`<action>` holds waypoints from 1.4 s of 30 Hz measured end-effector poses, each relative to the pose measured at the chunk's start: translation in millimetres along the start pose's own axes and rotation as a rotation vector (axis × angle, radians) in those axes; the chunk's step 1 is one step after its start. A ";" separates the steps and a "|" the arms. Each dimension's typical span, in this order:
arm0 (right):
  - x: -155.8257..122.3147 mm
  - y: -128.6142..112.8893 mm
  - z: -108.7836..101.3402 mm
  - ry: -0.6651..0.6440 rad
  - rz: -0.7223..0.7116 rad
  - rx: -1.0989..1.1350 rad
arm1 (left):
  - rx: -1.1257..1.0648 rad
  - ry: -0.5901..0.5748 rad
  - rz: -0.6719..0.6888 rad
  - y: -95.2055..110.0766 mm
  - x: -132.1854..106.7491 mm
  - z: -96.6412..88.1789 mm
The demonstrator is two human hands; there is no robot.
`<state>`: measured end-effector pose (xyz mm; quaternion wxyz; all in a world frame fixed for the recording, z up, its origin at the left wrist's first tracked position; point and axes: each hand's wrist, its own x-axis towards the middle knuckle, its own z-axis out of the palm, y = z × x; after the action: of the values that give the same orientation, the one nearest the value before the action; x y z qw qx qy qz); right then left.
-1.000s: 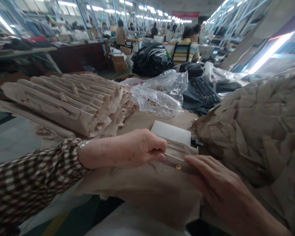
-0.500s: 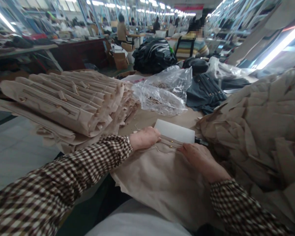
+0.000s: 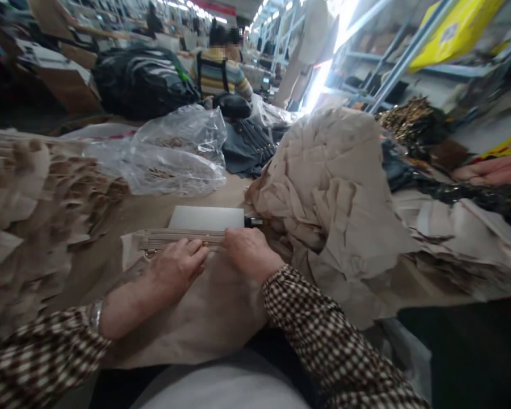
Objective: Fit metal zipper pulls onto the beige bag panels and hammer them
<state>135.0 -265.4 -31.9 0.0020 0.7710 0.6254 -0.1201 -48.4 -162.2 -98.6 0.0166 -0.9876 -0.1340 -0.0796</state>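
Observation:
A beige fabric piece [image 3: 221, 307] lies in front of me, with zippers [image 3: 183, 238] and small gold-coloured metal parts along its far edge. My left hand [image 3: 176, 267] rests over the zippers, its fingers stretched out on the cloth. Beside it, my right hand [image 3: 250, 253] is closed with bent fingers on the fabric at the right end of the zippers; the fingertips are partly hidden. Just beyond the zippers lies a flat white block [image 3: 206, 217]. Close to its right end is a black-handled object [image 3: 254, 221], whose kind I cannot make out.
Beige fabric pieces [image 3: 17, 187] are stacked at the left, and a tall beige heap [image 3: 336, 187] stands at the right. Behind are a clear plastic bag [image 3: 179, 153], dark garments [image 3: 249, 147] and a black bundle [image 3: 145, 79]. A person in stripes [image 3: 219, 74] sits farther back.
My view has turned right. The left hand has gone from pinching the fabric's left end to lying over the zippers, nearer me. The zipper edge now runs straighter along the white block.

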 end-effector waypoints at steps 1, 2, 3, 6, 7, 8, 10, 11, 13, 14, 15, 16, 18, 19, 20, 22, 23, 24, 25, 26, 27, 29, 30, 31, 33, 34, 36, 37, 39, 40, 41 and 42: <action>-15.8 7.6 -3.7 0.056 -0.026 0.001 | 0.012 0.006 -0.006 2.5 -2.4 3.0; -34.3 18.3 -6.3 0.117 -0.048 -0.002 | 0.027 0.008 -0.018 3.9 -3.4 4.5; -54.3 32.1 -7.0 0.201 -0.072 -0.014 | 0.033 0.005 -0.024 4.6 -3.2 4.6; -109.4 82.7 5.5 0.314 0.067 -0.114 | 0.039 -0.020 -0.053 4.7 3.3 -0.6; -122.7 98.7 14.2 0.311 0.141 -0.170 | 0.046 -0.032 -0.072 4.9 6.2 -3.2; -132.5 112.4 24.1 0.315 0.211 -0.225 | 0.052 -0.047 -0.089 5.3 8.9 -5.8; -142.5 130.9 43.8 0.296 0.287 -0.308 | 0.056 -0.084 -0.117 6.6 13.0 -10.2; -143.6 135.5 51.5 0.287 0.298 -0.332 | 0.053 -0.100 -0.127 7.0 14.3 -11.9; -141.4 136.4 58.9 0.296 0.297 -0.344 | 0.037 -0.122 -0.138 7.1 15.3 -14.2; -139.1 133.5 58.2 0.331 0.296 -0.331 | 0.026 -0.129 -0.135 6.5 15.3 -15.1; -136.3 128.8 55.0 0.379 0.290 -0.302 | 0.015 -0.136 -0.125 5.8 15.4 -15.8; -133.2 122.8 49.9 0.423 0.272 -0.258 | 0.007 -0.141 -0.110 5.1 15.4 -16.6; -124.7 108.9 37.7 0.439 0.191 -0.169 | 0.007 -0.150 -0.087 4.4 16.0 -18.4; -119.0 102.2 32.4 0.404 0.148 -0.151 | 0.014 -0.156 -0.086 4.6 16.5 -19.5; -112.3 96.5 28.4 0.352 0.121 -0.157 | 0.022 -0.160 -0.093 5.3 16.9 -20.7; -96.5 89.6 24.4 0.233 0.118 -0.209 | 0.027 -0.165 -0.115 7.5 17.2 -23.2; -88.3 88.9 23.5 0.173 0.131 -0.230 | 0.025 -0.165 -0.121 8.5 16.9 -24.3; -80.7 90.0 22.5 0.124 0.141 -0.228 | 0.019 -0.163 -0.123 9.4 16.3 -25.3; -74.1 92.9 20.4 0.097 0.135 -0.198 | 0.014 -0.160 -0.122 9.9 15.5 -26.1; -68.6 97.3 16.5 0.105 0.124 -0.143 | 0.008 -0.158 -0.117 9.9 14.5 -26.6; -64.3 102.7 10.2 0.151 0.105 -0.065 | 0.001 -0.157 -0.109 9.3 13.6 -26.7; -58.1 114.8 -10.3 0.311 0.076 0.126 | -0.023 -0.157 -0.094 6.9 12.5 -25.9; -55.6 120.3 -24.1 0.389 0.075 0.218 | -0.039 -0.155 -0.092 5.0 12.8 -25.1; -53.1 124.6 -39.8 0.455 0.080 0.302 | -0.058 -0.153 -0.091 3.0 13.7 -24.3; -47.8 128.2 -74.4 0.567 0.117 0.443 | -0.112 -0.156 -0.081 -0.5 17.3 -24.6; -44.9 127.1 -91.7 0.619 0.146 0.503 | -0.145 -0.156 -0.079 -1.3 19.9 -26.7; -38.8 119.8 -122.9 0.737 0.190 0.589 | -0.231 -0.109 -0.105 1.0 25.3 -37.1; -35.6 114.2 -135.3 0.785 0.200 0.621 | -0.289 -0.037 -0.135 4.7 27.7 -45.8; -29.1 100.9 -150.9 0.855 0.172 0.696 | -0.439 0.200 -0.173 17.9 31.8 -68.3; -25.5 93.5 -153.3 0.878 0.142 0.736 | -0.529 0.331 -0.161 26.9 34.0 -80.8; -21.8 85.8 -152.1 0.885 0.111 0.795 | -0.621 0.438 -0.131 37.0 36.6 -92.8; -17.9 77.7 -147.6 0.878 0.080 0.876 | -0.707 0.507 -0.097 47.4 40.2 -103.4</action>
<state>233.6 -277.0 103.4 -0.5674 0.7005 0.4313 -0.0370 -13.3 -202.9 9.4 -0.2940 -0.8743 -0.1364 -0.3613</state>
